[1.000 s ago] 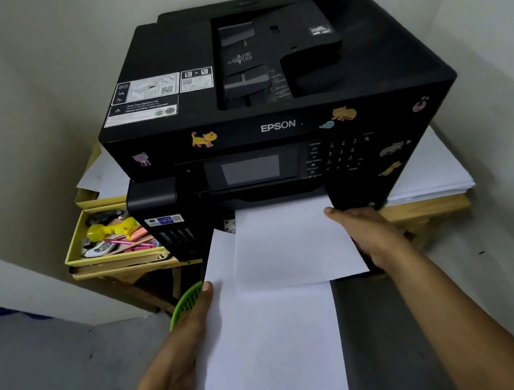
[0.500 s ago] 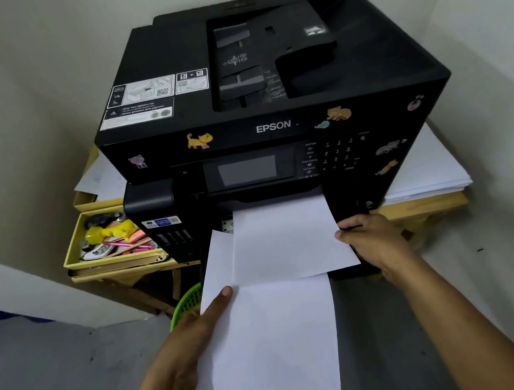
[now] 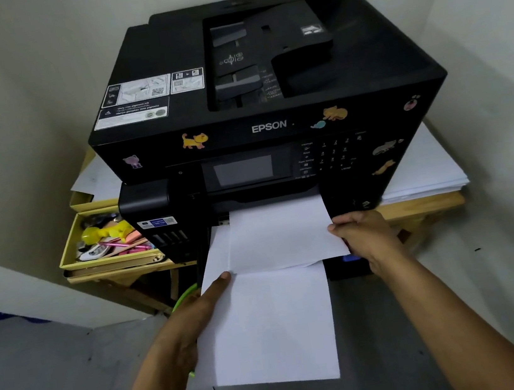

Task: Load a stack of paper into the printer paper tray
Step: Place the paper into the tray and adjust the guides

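Note:
A black Epson printer [image 3: 269, 100] stands on a wooden table. A stack of white paper [image 3: 274, 324] sticks out of its lower front, its far end hidden inside the printer. A single white sheet [image 3: 281, 234] lies above it in the output slot. My left hand [image 3: 196, 315] grips the stack's left edge, thumb on top. My right hand [image 3: 363, 236] holds the right side at the printer's front, fingers on the upper sheet's edge. The paper tray itself is hidden under the paper.
A yellow box [image 3: 72, 250] of small stationery sits left of the printer. A pile of white paper [image 3: 427, 171] lies on the wooden table [image 3: 422, 208] at the right. A green basket rim [image 3: 182, 298] shows below my left hand. Walls close in on both sides.
The stack has slid further into the printer, so less of it sticks out. My left hand has moved forward with it. My right hand has shifted slightly along the right edge.

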